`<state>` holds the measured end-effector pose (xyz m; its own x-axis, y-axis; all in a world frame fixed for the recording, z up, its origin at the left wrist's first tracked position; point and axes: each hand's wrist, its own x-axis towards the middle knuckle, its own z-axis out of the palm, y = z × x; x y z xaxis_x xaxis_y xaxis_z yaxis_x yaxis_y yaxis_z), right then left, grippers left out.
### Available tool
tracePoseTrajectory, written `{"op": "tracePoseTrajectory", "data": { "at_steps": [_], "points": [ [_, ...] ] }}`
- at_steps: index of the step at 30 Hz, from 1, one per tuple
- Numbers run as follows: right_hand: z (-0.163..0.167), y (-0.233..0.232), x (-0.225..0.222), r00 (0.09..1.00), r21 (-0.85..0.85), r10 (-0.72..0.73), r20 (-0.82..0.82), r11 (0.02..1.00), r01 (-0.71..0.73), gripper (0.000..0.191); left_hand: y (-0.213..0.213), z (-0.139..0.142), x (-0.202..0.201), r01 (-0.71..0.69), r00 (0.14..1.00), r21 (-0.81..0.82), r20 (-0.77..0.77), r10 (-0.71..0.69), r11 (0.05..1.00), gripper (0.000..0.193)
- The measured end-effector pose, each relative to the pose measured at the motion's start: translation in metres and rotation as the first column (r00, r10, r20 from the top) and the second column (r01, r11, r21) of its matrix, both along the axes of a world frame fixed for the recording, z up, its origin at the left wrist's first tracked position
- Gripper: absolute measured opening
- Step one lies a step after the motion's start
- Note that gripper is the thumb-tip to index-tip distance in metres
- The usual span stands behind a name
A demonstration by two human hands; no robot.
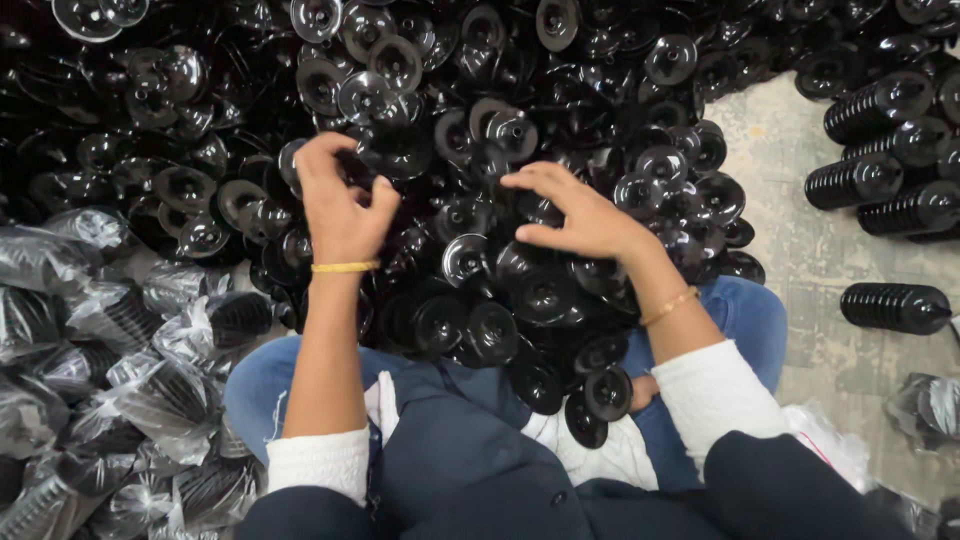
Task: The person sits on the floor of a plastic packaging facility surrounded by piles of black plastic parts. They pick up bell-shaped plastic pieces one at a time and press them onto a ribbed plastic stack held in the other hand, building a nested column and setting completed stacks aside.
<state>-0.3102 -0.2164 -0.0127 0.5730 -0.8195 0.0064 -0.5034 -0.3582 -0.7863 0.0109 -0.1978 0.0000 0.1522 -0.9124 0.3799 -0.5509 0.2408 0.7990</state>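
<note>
A large heap of glossy black round plastic discs (470, 130), each with a raised hub, covers the floor in front of me and spills onto my lap. My left hand (338, 205) reaches into the heap with curled fingers pinching at a disc near the middle left; whether it holds one I cannot tell. My right hand (580, 212) rests palm down on the discs at the middle, fingers spread and touching several. Both wrists carry thin gold bangles. More discs (560, 385) lie between my knees.
Stacked columns of the same black discs (880, 150) lie on the grey concrete floor (800, 260) at the right, one stack (893, 306) alone. Clear plastic bags holding stacks (110, 390) pile up at the left. My blue-jeaned knees frame the lower middle.
</note>
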Motion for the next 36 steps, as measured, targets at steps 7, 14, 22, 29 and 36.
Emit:
{"op": "tracePoseTrajectory", "data": {
  "at_steps": [7,14,22,29,36],
  "points": [
    [0.036,0.052,0.009,0.991,-0.11,0.063,0.117,0.993,-0.05,0.042,0.016,-0.007,0.02,0.041,0.997,-0.164,-0.062,-0.052,0.986,0.048],
    [0.013,0.069,-0.055,0.927,-0.059,-0.341,0.156,0.933,0.354,0.028,0.056,-0.006,0.014,-0.13,0.927,-0.048,-0.361,0.104,0.99,0.047],
    [0.036,0.089,-0.054,0.959,-0.125,-0.149,0.24,0.975,0.183,0.089,0.076,-0.013,0.003,-0.186,0.98,-0.191,0.034,0.196,0.964,0.051],
    [0.003,0.097,0.036,0.947,-0.345,-0.1,-0.306,0.939,-0.012,0.071,0.07,-0.016,-0.02,0.031,0.981,-0.167,0.192,0.002,0.985,0.061],
    [-0.022,0.038,0.003,0.835,-0.308,-0.527,0.158,0.777,0.549,0.039,0.076,-0.04,-0.022,0.097,0.878,0.109,0.458,-0.137,0.989,0.05]
  ]
}}
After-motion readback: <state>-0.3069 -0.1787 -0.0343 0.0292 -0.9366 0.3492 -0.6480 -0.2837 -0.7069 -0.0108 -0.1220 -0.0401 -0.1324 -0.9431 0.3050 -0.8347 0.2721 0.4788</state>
